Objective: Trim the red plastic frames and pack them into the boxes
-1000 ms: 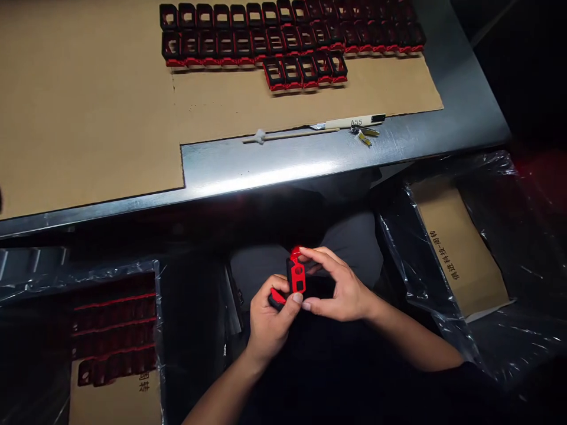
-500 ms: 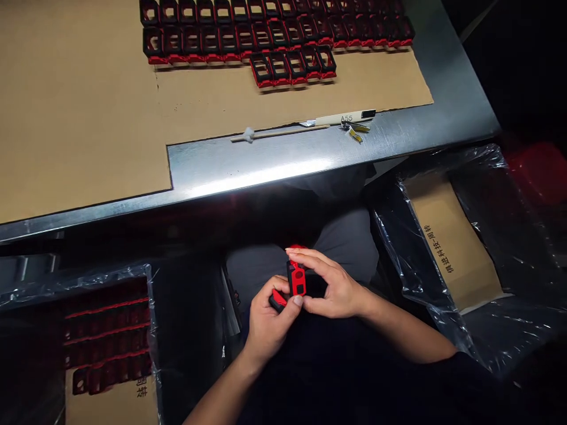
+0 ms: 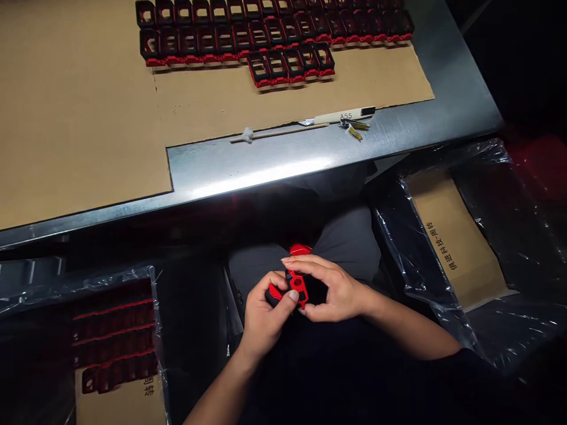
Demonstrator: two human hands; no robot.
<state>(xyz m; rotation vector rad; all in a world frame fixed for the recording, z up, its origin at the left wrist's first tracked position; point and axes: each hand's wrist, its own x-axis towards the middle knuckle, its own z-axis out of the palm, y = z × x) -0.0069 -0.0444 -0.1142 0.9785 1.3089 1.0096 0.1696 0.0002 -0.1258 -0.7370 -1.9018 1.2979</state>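
Observation:
A small red and black plastic frame (image 3: 297, 284) is held between my two hands above my lap. My left hand (image 3: 267, 316) is closed on its left side, thumb pressed against the red face. On the right, my right hand (image 3: 333, 289) curves round the same part, fingertips on its upper end and thumb at its lower edge. The fingers cover some of the frame. Further red and black frames (image 3: 277, 68) stand in rows on the bench above my hands.
Cardboard (image 3: 80, 106) covers much of the metal bench (image 3: 266, 162). Near its edge lie a knife marked A55 (image 3: 343, 116), a thin stick (image 3: 283, 133) and a clipper-like tool (image 3: 355, 128). A plastic-lined bin (image 3: 458, 242) stands at right; another bin (image 3: 159, 354), at left, holds rows of frames.
The frame has turned a little in my hands, and its red upper end shows more. My left thumb has moved slightly up and left over its face.

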